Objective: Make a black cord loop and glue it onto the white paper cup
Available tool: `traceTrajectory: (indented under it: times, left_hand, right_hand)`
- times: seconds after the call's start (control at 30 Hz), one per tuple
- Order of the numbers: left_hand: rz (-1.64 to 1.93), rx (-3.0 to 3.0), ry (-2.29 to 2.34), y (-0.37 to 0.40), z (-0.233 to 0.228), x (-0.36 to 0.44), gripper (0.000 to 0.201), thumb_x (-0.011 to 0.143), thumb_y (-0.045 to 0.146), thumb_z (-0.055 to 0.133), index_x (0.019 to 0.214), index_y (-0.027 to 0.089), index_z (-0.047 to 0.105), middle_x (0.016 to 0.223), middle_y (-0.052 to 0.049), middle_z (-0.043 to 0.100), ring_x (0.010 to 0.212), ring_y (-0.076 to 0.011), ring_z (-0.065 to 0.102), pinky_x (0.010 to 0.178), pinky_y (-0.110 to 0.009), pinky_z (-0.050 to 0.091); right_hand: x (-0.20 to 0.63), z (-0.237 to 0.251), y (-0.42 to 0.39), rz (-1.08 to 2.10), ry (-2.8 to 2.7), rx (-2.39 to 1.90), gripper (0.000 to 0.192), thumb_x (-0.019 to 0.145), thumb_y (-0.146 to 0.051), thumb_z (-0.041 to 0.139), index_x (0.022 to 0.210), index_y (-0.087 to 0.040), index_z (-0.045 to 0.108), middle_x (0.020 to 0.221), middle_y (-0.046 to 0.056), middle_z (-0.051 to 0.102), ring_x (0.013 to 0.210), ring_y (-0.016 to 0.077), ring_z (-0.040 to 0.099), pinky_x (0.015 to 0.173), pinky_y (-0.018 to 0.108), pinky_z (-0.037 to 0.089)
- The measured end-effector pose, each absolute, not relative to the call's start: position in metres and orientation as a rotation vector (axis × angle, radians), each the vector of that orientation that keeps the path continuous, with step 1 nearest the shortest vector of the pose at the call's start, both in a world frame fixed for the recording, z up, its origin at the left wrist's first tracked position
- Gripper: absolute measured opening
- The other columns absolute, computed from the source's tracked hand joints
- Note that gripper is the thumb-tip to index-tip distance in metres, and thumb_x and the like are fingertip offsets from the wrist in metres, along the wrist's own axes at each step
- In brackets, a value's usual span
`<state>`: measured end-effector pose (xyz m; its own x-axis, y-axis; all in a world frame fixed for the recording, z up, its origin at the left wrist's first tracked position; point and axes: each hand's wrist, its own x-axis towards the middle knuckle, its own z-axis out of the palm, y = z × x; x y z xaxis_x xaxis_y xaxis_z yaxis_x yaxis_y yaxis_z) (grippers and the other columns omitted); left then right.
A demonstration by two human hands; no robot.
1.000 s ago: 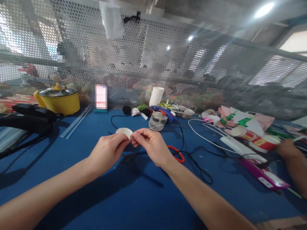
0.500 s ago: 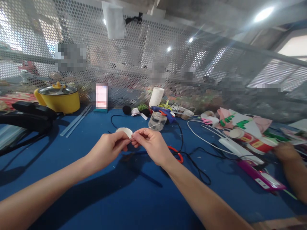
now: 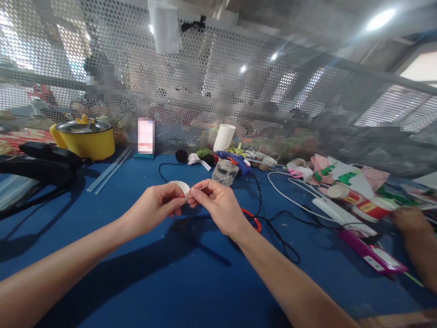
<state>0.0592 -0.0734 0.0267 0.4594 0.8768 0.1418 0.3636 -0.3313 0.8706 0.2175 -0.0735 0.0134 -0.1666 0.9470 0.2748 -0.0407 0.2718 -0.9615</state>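
Observation:
My left hand (image 3: 160,202) and my right hand (image 3: 218,202) meet above the blue table, fingertips almost touching. Both are closed in a pinch on a thin twisted wire (image 3: 205,186), whose free end slants up to the right past the right fingers. What exactly lies between the left fingertips is too small to make out beyond the wire's end. Just behind the left fingers shows a white round piece (image 3: 181,186), partly hidden. A clear jar (image 3: 225,171) stands behind my right hand. Red-orange handles (image 3: 254,221) lie partly covered by my right wrist.
A blue glue gun (image 3: 235,159) rests by the jar, with black cable trailing right. A yellow pot (image 3: 87,141), a phone (image 3: 146,136) and a black stand (image 3: 44,168) are left. Right are a purple power strip (image 3: 358,248), paper pieces and another person's hand (image 3: 411,221).
The view has shifted very slightly. Both hands keep their pinch on the wire, and its free end shows a little more clearly beyond the right fingers.

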Motion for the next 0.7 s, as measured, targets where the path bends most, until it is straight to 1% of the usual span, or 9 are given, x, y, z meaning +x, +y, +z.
traceTrajectory:
  times: [0.7]
  left_hand:
    - [0.779,1.895,0.983,-0.0716,0.0275,0.0565,0.016,0.077,0.026,0.048,0.072,0.013,0.056,0.055,0.004,0.052,0.052,-0.0062,0.048,0.049,-0.016,0.039]
  right_hand:
    - [0.2183,0.0204,-0.0792,1.142,-1.431,-0.894,0.009,0.071,-0.022,0.060,0.068,-0.015,0.058,0.058,-0.001,0.061,0.055,0.0106,0.060,0.059,0.026,0.051]
